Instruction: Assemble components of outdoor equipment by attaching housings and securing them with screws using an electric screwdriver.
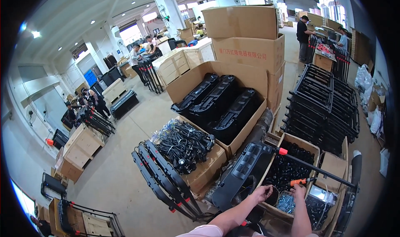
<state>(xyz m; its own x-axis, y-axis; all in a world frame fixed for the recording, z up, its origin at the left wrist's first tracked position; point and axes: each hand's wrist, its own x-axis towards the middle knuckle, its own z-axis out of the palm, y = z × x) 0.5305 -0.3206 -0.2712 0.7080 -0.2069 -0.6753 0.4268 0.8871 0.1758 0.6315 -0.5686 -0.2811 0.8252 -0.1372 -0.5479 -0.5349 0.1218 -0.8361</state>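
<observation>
My left hand (263, 193) has its fingers pinched beside a small dark round container (273, 196); whatever they hold is too small to make out. My right hand (298, 191) has its fingers curled right at an orange power screwdriver (297, 182); I cannot tell whether they grip it or only touch it. Between both hands sits a compartment of small silvery-blue screws (286, 203). Beyond them, a box compartment is filled with loose black parts (287, 166). A black tube with a red tip (316, 168) slants across the box. A black plastic housing (243, 174) leans left of my left hand.
A large carton (268, 110) holds black housings. Bundled black cables (183, 145) lie on a smaller carton, with curved black frames (164, 178) standing beside it. Stacked black tube frames (321, 106) rise at right. A metal box (323, 194) is near my right hand. People work farther away.
</observation>
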